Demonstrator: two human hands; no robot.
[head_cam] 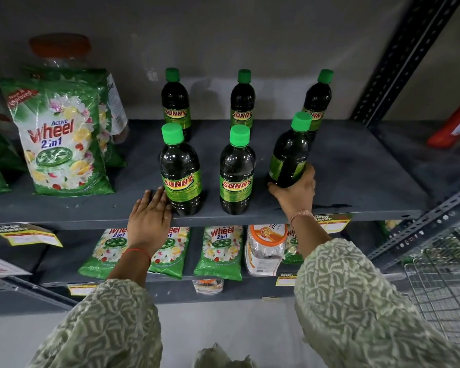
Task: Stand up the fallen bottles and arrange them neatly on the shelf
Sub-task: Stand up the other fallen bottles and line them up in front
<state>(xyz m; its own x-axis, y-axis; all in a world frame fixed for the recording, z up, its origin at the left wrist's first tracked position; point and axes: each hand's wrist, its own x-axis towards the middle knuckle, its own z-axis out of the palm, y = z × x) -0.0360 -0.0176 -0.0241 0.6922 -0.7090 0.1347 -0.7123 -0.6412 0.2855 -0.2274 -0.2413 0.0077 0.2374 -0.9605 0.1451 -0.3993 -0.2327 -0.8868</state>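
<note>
Several dark "SUNNY" bottles with green caps stand on the grey shelf point(356, 166) in two rows. The back row holds three bottles point(176, 102) point(242, 102) point(318, 102). In the front row, the left bottle point(180, 168) and the middle bottle point(237, 171) stand upright. The front right bottle point(290, 152) tilts slightly, its label turned sideways. My right hand point(296, 191) grips its base. My left hand point(150, 216) lies flat on the shelf edge, fingers touching the base of the front left bottle.
Green "Wheel" detergent packs point(64, 139) stand on the shelf to the left, and more lie on the shelf below with a clear jar point(266, 248). A perforated metal upright point(398, 57) bounds the right side. A wire basket point(441, 288) sits at lower right.
</note>
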